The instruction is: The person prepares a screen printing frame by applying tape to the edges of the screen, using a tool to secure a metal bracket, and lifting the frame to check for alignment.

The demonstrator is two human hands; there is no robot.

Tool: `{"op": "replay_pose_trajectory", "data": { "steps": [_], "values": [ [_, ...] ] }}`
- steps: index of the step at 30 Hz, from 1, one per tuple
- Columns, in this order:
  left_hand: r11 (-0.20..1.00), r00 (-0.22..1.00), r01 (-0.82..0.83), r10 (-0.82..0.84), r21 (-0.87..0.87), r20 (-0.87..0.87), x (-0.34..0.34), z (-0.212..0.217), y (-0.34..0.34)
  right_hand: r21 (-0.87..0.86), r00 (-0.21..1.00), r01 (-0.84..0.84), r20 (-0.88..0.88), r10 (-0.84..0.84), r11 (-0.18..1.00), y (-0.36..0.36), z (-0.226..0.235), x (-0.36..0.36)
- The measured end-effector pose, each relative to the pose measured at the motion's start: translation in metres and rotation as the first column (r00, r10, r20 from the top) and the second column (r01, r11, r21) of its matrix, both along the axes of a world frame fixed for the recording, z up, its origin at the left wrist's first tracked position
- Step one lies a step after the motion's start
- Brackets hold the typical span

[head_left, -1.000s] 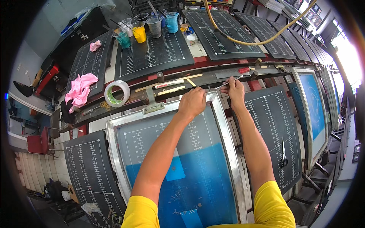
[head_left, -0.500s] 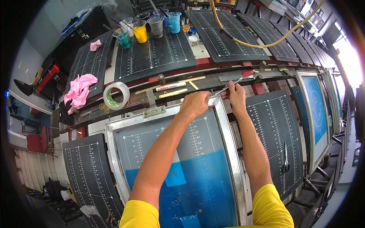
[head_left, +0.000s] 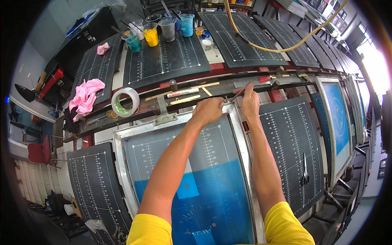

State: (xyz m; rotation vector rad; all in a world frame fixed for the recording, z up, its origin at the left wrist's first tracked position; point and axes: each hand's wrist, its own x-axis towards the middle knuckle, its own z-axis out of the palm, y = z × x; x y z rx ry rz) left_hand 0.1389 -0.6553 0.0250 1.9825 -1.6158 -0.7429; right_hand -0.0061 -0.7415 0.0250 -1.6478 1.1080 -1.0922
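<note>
- Left hand [head_left: 208, 110] curls in at the far right corner of the metal frame [head_left: 243, 155]; what its fingers grip, I cannot tell;
- right hand [head_left: 250, 105] grasps a slim metal tool [head_left: 236, 95], slanting toward the left hand, just beyond that corner;
- the frame lies partly beneath the left forearm; clamp [head_left: 165, 119] on its far rim, scissors [head_left: 305, 173] well to the right
</note>
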Motion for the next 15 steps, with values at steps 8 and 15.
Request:
{"op": "replay_pose_trajectory", "data": {
  "steps": [8, 15],
  "values": [
    [1.0, 1.0, 0.011, -0.011, 0.001, 0.021, 0.003, -0.004, 0.002, 0.336, 0.663, -0.035, 0.712, -0.229, 0.941, 0.006, -0.004, 0.036],
    [1.0, 1.0, -0.003, 0.003, 0.011, 0.023, -0.003, -0.001, 0.002, 0.293, 0.653, 0.043, 0.716, -0.249, 0.955, 0.01, 0.001, 0.045]
  ]
}}
